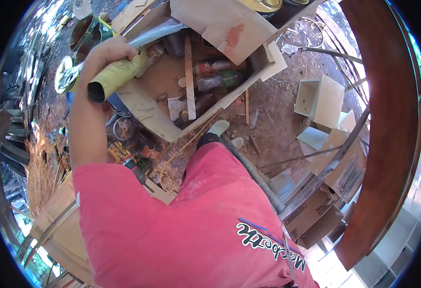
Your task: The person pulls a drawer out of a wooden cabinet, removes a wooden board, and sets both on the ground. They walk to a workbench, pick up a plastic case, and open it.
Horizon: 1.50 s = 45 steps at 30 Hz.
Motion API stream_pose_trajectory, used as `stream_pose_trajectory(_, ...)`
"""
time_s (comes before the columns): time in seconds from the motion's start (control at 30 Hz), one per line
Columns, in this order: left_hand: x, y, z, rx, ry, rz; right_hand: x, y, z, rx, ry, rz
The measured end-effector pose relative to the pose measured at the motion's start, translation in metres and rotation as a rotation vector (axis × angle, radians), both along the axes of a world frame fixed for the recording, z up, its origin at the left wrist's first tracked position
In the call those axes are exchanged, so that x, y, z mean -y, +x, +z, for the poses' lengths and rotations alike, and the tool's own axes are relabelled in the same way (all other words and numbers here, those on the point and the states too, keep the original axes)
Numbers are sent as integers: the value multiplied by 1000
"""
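My left hand (113, 51) is closed around the upper side of a yellow-green roll (118, 76) with faint print on it. The roll tilts, its dark hollow end facing down and left; some fingers are hidden. Just beyond it is an open cardboard box (148, 115) holding plastic bottles (214, 82), a wooden strip (189, 79) and other odds and ends. Clear plastic wrap (158, 32) lies over the box's far left edge. My right hand is out of view.
Cans (264, 6) stand at the far edge. Below the box are a yellow power drill (119, 152) and a yellow cord (178, 154). A reddish-brown wooden panel (388, 120) rises at right, near cardboard boxes (311, 211) and a white open box (322, 102).
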State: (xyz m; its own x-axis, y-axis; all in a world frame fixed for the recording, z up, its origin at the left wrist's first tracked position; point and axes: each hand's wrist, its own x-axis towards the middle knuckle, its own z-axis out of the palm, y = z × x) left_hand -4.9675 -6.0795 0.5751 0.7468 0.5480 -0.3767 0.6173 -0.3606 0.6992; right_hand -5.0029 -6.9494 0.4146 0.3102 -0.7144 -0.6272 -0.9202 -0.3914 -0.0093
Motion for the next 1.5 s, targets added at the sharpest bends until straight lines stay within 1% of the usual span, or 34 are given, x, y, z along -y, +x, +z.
stream_pose_trajectory(0.1,-6,-1,7,-66,-95,66,2,7,3,-5,23,10)
stream_pose_trajectory(0.17,12,25,26,-396,276,-30,-1,13,7,-6,36,18)
stream_pose_trajectory(0.23,21,27,7,-282,484,-80,-3,17,9,-4,52,25)
stream_pose_trajectory(0.3,46,31,6,-270,402,20,-1,22,10,-3,61,35)
stream_pose_trajectory(0.33,52,28,-1,-333,488,-62,-1,24,11,-3,66,43)
stream_pose_trajectory(0.37,60,27,15,-333,482,-46,1,27,13,-8,73,50)
stream_pose_trajectory(0.43,62,24,59,-432,459,-290,3,29,15,-13,78,66)
stream_pose_trajectory(0.47,58,19,74,-447,451,-276,3,31,17,-20,82,74)
stream_pose_trajectory(0.53,51,9,101,-304,468,-318,1,35,20,-35,90,97)
stream_pose_trajectory(0.57,56,8,124,-315,465,-306,0,37,21,-42,95,106)
stream_pose_trajectory(0.63,82,6,170,-361,589,-198,0,40,23,-48,106,114)
stream_pose_trajectory(0.67,87,2,177,-302,581,-200,2,39,23,-52,112,112)
stream_pose_trajectory(0.7,90,-1,187,-304,581,-203,3,40,24,-54,120,112)
stream_pose_trajectory(0.73,92,-2,198,-351,487,-240,3,40,25,-62,127,115)
stream_pose_trajectory(0.8,105,-6,206,-396,387,-284,8,39,27,-72,142,117)
stream_pose_trajectory(0.83,116,-8,209,-380,503,-244,11,38,27,-80,153,121)
stream_pose_trajectory(0.9,123,-10,215,-351,624,-211,17,36,28,-89,179,123)
stream_pose_trajectory(1.0,115,-20,223,-255,579,-212,25,28,31,-98,238,110)
stream_pose_trajectory(1.07,100,-28,200,-57,541,-234,29,21,31,-75,298,72)
stream_pose_trajectory(1.13,114,-33,198,91,461,-234,29,10,22,-16,369,28)
stream_pose_trajectory(1.17,122,-30,202,69,482,-297,26,3,19,41,395,7)
stream_pose_trajectory(1.23,146,-17,210,-16,491,-383,24,-14,11,252,380,29)
stream_pose_trajectory(1.27,159,-9,214,-79,482,-405,30,-27,-3,284,391,-22)
stream_pose_trajectory(1.3,174,0,213,-55,506,-450,29,-38,-17,480,225,154)
stream_pose_trajectory(1.33,189,10,209,-82,436,-466,28,-48,-29,664,42,328)
stream_pose_trajectory(1.37,204,19,207,-116,368,-482,14,-56,-16,681,47,276)
stream_pose_trajectory(1.4,222,28,207,-105,375,-559,-25,-54,34,683,53,236)
stream_pose_trajectory(1.43,241,36,203,-97,382,-638,-43,-62,59,683,58,196)
stream_pose_trajectory(1.47,252,42,190,-50,371,-700,-30,-80,36,692,-66,300)
stream_pose_trajectory(1.5,267,49,184,-50,393,-744,-19,-105,16,692,-61,250)
